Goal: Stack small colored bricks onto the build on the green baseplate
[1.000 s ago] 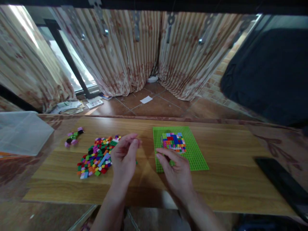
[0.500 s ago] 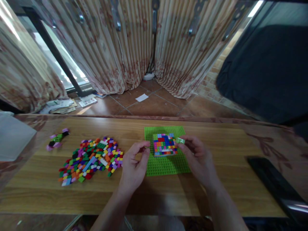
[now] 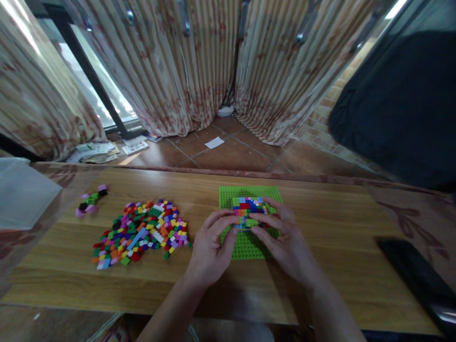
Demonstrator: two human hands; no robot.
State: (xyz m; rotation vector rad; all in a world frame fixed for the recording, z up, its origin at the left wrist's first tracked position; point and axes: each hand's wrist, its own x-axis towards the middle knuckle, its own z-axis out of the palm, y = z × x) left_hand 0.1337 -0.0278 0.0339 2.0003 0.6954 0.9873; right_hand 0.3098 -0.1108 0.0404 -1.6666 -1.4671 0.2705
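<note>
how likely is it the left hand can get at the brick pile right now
Probably yes: the brick pile lies just left of the left hand, nothing visible stands between, and the right hand is off to the other side.

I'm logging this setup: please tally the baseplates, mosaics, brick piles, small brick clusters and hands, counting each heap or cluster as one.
Baseplate: 1
Mosaic: 1
Brick pile: 1
Small brick cluster: 1
Left hand and right hand: 2
Total: 6
</note>
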